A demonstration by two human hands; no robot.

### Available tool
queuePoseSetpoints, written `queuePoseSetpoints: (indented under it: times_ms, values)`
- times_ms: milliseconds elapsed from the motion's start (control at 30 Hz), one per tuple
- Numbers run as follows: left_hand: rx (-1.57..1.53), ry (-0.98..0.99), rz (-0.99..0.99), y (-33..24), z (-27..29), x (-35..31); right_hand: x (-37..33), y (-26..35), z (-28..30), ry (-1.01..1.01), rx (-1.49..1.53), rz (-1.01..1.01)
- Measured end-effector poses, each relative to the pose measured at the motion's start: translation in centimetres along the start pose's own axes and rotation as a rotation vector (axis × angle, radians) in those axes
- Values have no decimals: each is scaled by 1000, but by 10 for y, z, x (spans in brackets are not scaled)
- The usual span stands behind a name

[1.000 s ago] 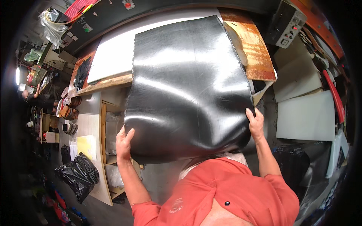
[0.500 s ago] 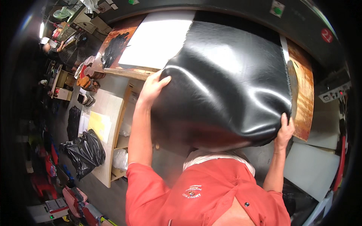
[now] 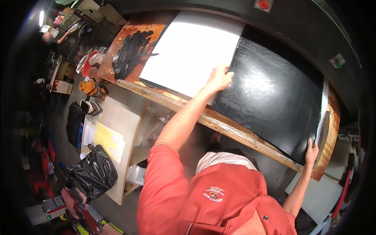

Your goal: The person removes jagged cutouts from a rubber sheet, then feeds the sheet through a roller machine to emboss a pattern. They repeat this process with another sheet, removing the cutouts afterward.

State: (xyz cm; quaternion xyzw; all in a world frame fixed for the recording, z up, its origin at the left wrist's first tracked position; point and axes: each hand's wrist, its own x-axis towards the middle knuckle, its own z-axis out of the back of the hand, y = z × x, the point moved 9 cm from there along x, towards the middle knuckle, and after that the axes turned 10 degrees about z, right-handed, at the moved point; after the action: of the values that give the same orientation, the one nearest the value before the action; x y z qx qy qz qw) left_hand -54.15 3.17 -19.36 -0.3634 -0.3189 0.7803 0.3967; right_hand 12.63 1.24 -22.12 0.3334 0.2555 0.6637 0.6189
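Observation:
A glossy black sheet [image 3: 270, 86], like leather or rubber, lies nearly flat on the bench, its near edge along a wooden front rail [image 3: 231, 125]. My left hand [image 3: 220, 79] is closed at its left edge, fingers bent over the border. At the near right corner, my right hand [image 3: 311, 152] pinches the sheet, thumb and fingers upright. Left of the black sheet a white board [image 3: 192, 47] lies on the bench. A pile of thin black cut pieces [image 3: 135, 53] rests farther left on the stained wood.
To my left stands a pale side table [image 3: 121, 107] with a black plastic bag [image 3: 96, 170], papers [image 3: 107, 141] and a phone [image 3: 84, 105]. A dark machine beam [image 3: 219, 9] with push buttons spans behind the bench. Pale panels [image 3: 317, 199] lean at the lower right.
The black sheet, earlier raised and buckled toward me, now lies flat on the bench. Both hands have moved right; the left went farther from me, the right slightly nearer.

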Motion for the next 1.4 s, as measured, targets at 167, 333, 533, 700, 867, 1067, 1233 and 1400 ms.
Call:
queuePoseSetpoints:
  times_ms: [167,333,533,700,867,1067,1233,1400]
  values:
    - [22,8,-31,-42,-8,22,68,49,14,2,-152,127]
    - [-1183,477,-40,-96,-34,20,163,87,47,-28,723,-247]
    - [-273,242,-74,-70,-92,-28,207,129,29,-291,711,-279]
    - [683,129,-470,-95,-158,-61,213,155,24,-501,680,-319]
    - [1368,172,-1115,-123,-267,-168,207,152,43,-268,885,-143]
    - [274,585,-1007,-156,-248,-257,131,41,60,-147,346,-223]
    - [214,287,-970,-185,-224,-223,76,28,41,-66,-69,-50]
    - [671,357,-862,-172,-280,-204,55,49,36,-120,-134,19]
